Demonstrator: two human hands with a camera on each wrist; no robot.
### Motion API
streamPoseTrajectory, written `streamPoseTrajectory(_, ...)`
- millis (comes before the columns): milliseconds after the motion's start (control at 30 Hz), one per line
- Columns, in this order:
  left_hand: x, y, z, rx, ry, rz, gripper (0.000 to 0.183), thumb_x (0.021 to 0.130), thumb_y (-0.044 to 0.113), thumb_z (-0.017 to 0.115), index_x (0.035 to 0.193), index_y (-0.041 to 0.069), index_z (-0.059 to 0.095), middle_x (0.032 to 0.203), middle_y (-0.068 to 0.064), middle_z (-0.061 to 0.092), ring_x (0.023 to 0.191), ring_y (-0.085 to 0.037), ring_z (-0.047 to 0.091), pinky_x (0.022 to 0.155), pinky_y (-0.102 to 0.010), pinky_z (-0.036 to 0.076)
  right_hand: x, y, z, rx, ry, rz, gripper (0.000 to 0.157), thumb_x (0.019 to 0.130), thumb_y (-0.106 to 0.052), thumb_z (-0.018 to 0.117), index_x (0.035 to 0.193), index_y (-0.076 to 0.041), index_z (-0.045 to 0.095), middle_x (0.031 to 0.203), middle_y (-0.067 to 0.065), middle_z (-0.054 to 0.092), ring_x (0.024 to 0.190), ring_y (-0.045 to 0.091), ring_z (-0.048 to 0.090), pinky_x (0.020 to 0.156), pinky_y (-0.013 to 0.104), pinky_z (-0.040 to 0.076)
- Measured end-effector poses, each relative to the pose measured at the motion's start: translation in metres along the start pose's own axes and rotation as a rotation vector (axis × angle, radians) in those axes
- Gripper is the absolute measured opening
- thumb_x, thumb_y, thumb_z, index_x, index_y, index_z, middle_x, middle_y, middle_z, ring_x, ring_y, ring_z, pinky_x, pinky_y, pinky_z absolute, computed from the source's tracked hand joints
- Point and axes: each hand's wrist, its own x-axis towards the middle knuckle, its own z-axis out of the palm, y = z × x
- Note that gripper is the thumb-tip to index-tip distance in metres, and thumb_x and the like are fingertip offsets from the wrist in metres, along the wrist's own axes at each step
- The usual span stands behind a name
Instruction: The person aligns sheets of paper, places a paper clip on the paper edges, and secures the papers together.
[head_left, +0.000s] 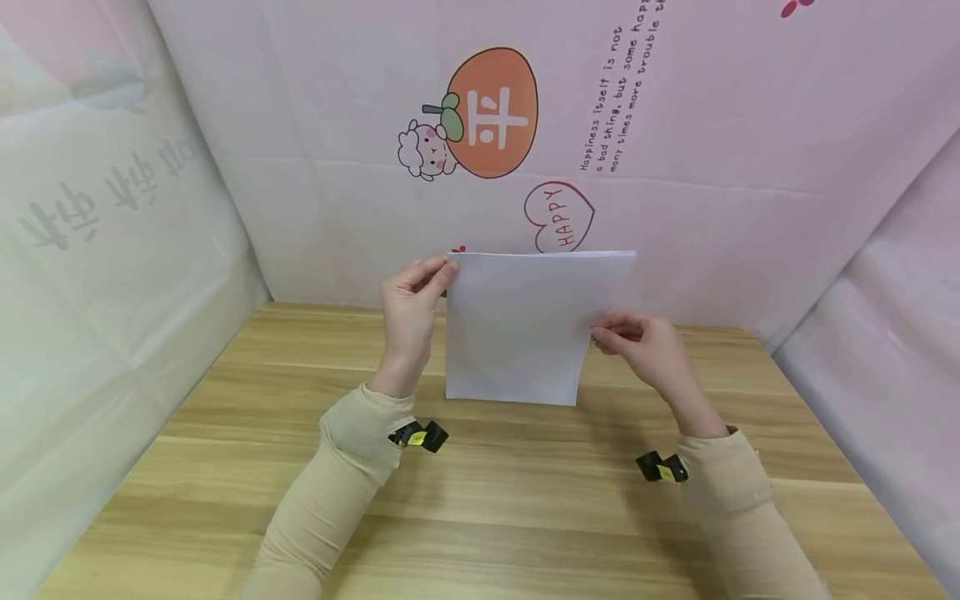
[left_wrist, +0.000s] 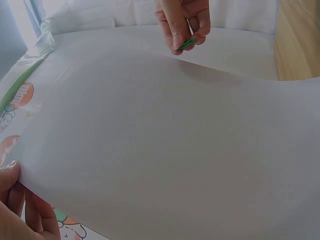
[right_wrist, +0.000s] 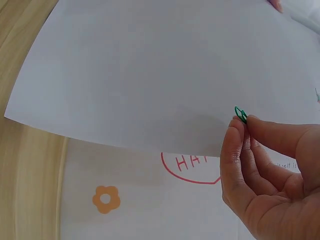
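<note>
White paper stands upright above the table, bowed in both wrist views. At its upper left corner my left hand pinches it, thumb on the near side. My right hand is beside the paper's right edge. Between that hand's thumb and fingertips is a small green paper clip, its wire loops pointing at the paper in the right wrist view. In the left wrist view the clip shows just beyond the paper's edge. The paper covers part of the wall cloth's heart print.
A wood-grain table lies beneath both hands. Behind it hangs a pale printed cloth, with more cloth along the left and right sides. Small black cameras sit at both wrists, over beige sleeves.
</note>
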Motion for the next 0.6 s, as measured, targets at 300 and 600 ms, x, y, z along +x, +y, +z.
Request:
streamPoseTrajectory(300,0.0,0.0,0.0,0.009,0.01,0.003,0.026,0.081,0.005,0.073,0.1,-0.011,0.068,0.075,0.007,0.064,0.067,-0.006,0.057,0.062,-0.018,0.05,0.003,-0.006,0.004,0.005,0.021,-0.042,0.027,0.092,-0.027,0.063,0.102,-0.003,0.068,0.097,0.015,0.071,0.076,0.005,0.068,0.069,0.02,0.056)
streamPoseTrajectory(600,-0.001,0.0,0.001,-0.005,0.007,-0.003,0.027,0.081,0.005,0.073,0.101,-0.012,0.068,0.077,0.006,0.063,0.068,-0.007,0.057,0.062,-0.018,0.05,0.006,-0.017,0.002,0.033,0.019,-0.075,0.029,0.091,-0.029,0.064,0.102,-0.003,0.068,0.097,0.015,0.071,0.082,0.015,0.07,0.07,0.02,0.056)
